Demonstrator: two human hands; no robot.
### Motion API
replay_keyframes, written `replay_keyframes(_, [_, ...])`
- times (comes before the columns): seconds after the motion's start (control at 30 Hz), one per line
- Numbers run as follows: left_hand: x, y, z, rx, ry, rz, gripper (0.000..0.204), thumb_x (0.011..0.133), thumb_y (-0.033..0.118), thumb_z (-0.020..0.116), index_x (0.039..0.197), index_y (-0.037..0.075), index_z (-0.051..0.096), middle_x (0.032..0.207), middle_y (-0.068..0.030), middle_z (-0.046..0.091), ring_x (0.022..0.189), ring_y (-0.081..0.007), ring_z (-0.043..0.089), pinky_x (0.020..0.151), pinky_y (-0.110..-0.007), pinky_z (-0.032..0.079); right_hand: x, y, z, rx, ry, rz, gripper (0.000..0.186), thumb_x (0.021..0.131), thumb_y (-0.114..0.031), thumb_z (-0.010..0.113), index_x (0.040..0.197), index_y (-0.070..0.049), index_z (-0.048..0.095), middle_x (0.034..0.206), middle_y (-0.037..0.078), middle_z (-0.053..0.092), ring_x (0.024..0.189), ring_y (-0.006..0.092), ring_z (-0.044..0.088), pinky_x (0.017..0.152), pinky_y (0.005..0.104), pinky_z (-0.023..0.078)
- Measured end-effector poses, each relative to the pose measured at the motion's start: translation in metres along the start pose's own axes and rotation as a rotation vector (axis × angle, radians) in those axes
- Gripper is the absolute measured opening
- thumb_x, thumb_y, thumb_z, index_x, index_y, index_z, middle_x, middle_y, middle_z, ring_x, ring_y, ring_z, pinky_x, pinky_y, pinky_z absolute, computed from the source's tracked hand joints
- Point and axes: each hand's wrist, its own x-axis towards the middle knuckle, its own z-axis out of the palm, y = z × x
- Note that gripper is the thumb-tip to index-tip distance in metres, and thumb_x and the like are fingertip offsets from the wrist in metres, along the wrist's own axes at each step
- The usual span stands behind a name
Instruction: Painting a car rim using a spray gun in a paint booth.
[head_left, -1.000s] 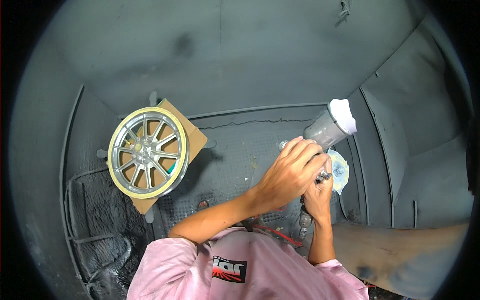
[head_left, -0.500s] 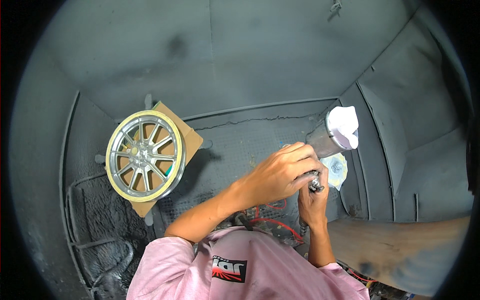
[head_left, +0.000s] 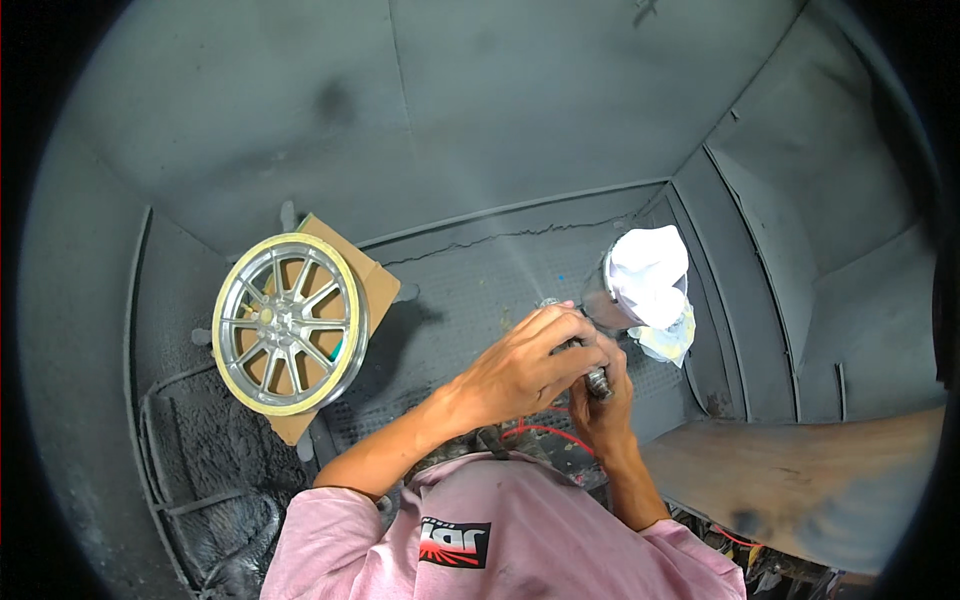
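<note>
In front of my chest I hold a metal spray gun (head_left: 597,384). My right hand (head_left: 612,412) is wrapped round its handle from below. Over the top lies my left hand (head_left: 535,355), fingers curled on the gun body and hiding much of it. A grey cup (head_left: 598,302) sits tilted on the gun, with a crumpled white cover (head_left: 648,275) over its top. A pale mist streams away from the nozzle toward the far wall. Off to the left, a silver spoked wheel (head_left: 285,322) has yellow masking tape round its rim.
Brown cardboard (head_left: 378,290) lies behind the wheel on a stand with grey padded arms. Grey booth walls (head_left: 480,110) enclose the space. A stained pale sheet (head_left: 668,343) shows beyond the cup. A red hose (head_left: 560,432) runs near my waist; a brownish panel (head_left: 800,480) stands at lower right.
A spray mist now comes from the gun. Both hands, gun and cup have shifted slightly left and nearer, and the cup is tilted differently. The view has turned a little.
</note>
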Motion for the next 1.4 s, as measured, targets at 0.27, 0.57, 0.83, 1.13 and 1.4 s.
replay_keyframes(0.27, [0.0, 0.012, -0.008, -0.072, -0.009, -0.024, 0.035, 0.069, -0.004, 0.077, 0.103, 0.003, 0.072, 0.108, -0.0117, 0.062, 0.103, -0.0314, 0.063, 0.101, -0.046, 0.05, -0.01, 0.005, 0.001, -0.006, -0.012, -0.019, 0.063, 0.075, 0.012, 0.069, 0.134, 0.0, 0.051, 0.117, 0.023, 0.063, 0.105, 0.0406, 0.065, 0.085, 0.0423, 0.053])
replay_keyframes(0.57, [0.044, 0.056, -0.08, 0.157, -0.044, -0.135, 0.037, 0.066, 0.007, 0.084, 0.101, 0.005, 0.07, 0.11, -0.0135, 0.063, 0.084, -0.0217, 0.065, 0.072, -0.031, 0.055, -0.019, 0.005, 0.005, -0.109, -0.114, -0.033, 0.047, 0.083, -0.009, 0.079, 0.125, -0.002, 0.061, 0.108, 0.021, 0.061, 0.086, 0.0388, 0.068, 0.07, 0.0431, 0.055])
replay_keyframes(0.83, [0.05, 0.059, -0.083, 0.436, -0.184, 0.038, 0.028, 0.071, -0.002, 0.077, 0.098, 0.002, 0.071, 0.098, -0.0082, 0.071, 0.084, -0.0236, 0.071, 0.067, -0.033, 0.057, -0.034, 0.016, 0.018, -0.133, -0.198, -0.004, 0.044, 0.089, -0.025, 0.075, 0.13, -0.015, 0.063, 0.107, 0.017, 0.058, 0.083, 0.0373, 0.066, 0.069, 0.0422, 0.055])
replay_keyframes(1.13, [0.056, 0.068, -0.095, 0.46, 0.001, 0.024, 0.029, 0.068, -0.006, 0.078, 0.095, 0.003, 0.075, 0.096, -0.0096, 0.074, 0.082, -0.0205, 0.072, 0.066, -0.03, 0.055, -0.038, 0.019, 0.019, -0.112, -0.201, 0.06, 0.044, 0.09, -0.028, 0.073, 0.131, -0.015, 0.063, 0.101, 0.014, 0.058, 0.081, 0.0359, 0.066, 0.071, 0.0431, 0.054])
replay_keyframes(1.4, [0.045, 0.048, -0.079, 0.424, -0.135, 0.013, 0.029, 0.071, -0.004, 0.079, 0.098, 0.002, 0.072, 0.098, -0.0096, 0.072, 0.082, -0.0238, 0.071, 0.068, -0.033, 0.057, -0.034, 0.012, 0.018, -0.04, -0.188, 0.061, 0.048, 0.091, -0.026, 0.073, 0.134, -0.011, 0.059, 0.099, 0.013, 0.059, 0.08, 0.0349, 0.065, 0.069, 0.0427, 0.054])
